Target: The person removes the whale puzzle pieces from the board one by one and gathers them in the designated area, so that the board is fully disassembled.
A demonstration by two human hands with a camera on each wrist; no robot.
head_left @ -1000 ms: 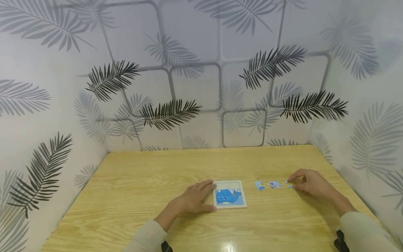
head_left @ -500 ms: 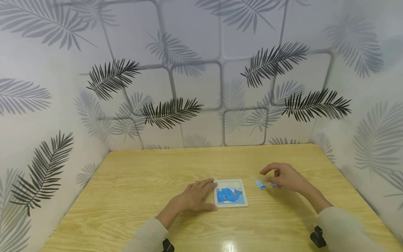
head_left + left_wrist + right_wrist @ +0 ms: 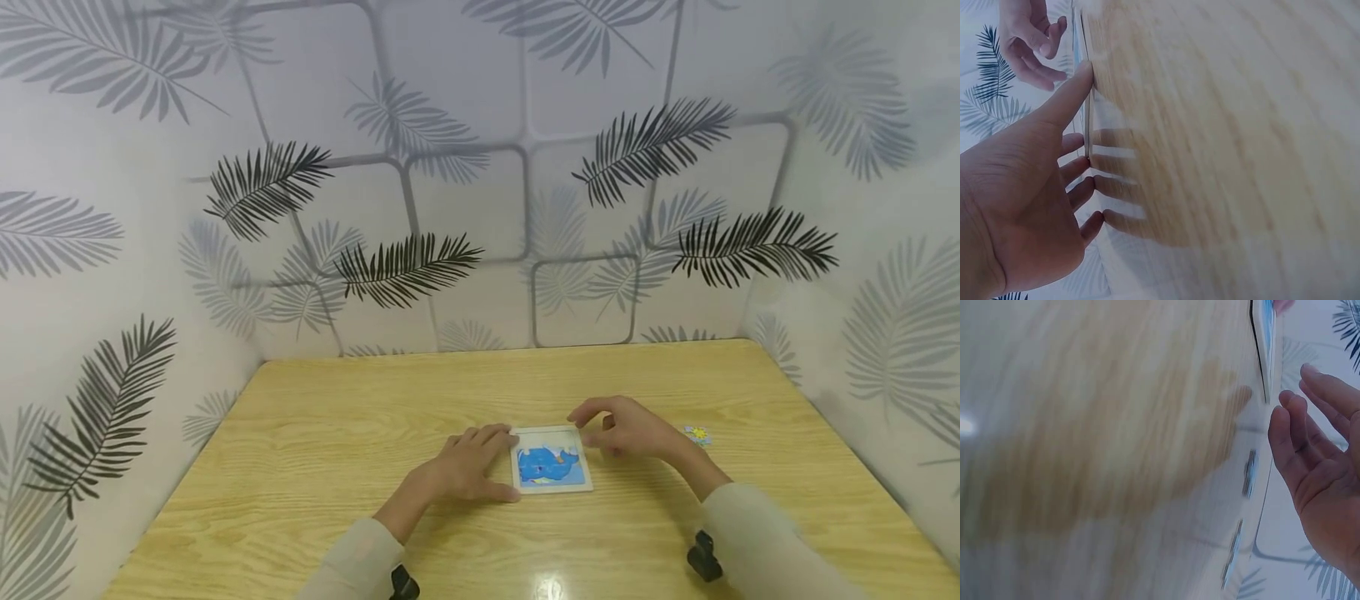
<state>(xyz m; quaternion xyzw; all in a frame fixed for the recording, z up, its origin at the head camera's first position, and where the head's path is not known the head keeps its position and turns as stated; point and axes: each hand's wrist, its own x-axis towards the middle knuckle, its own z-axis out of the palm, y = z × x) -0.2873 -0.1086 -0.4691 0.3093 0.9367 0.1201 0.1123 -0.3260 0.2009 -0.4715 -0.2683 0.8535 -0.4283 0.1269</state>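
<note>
A small square whale jigsaw puzzle (image 3: 551,465) lies in its pale tray (image 3: 555,490) on the table. Along the tray's left side rests my left hand (image 3: 465,475), fingertips at the upper left corner and thumb at the lower left. In the left wrist view, the fingers and thumb of that left hand (image 3: 1035,175) touch the tray's edge. My right hand (image 3: 626,429) hovers at the tray's right edge, thumb and forefinger apart. Seen from its wrist, the right hand (image 3: 1319,450) has loosely bent fingers with nothing between them.
To the right, a puzzle piece (image 3: 697,434) with a yellow shape lies on the table (image 3: 375,400). Loose flat pieces (image 3: 1249,474) show edge-on in the right wrist view, beside the right hand. A leaf-patterned wall (image 3: 480,208) stands behind the table.
My right hand has moved left from the rightmost loose piece, over the other pieces, to the tray. That rightmost piece stays on the table. My left hand stays at the tray.
</note>
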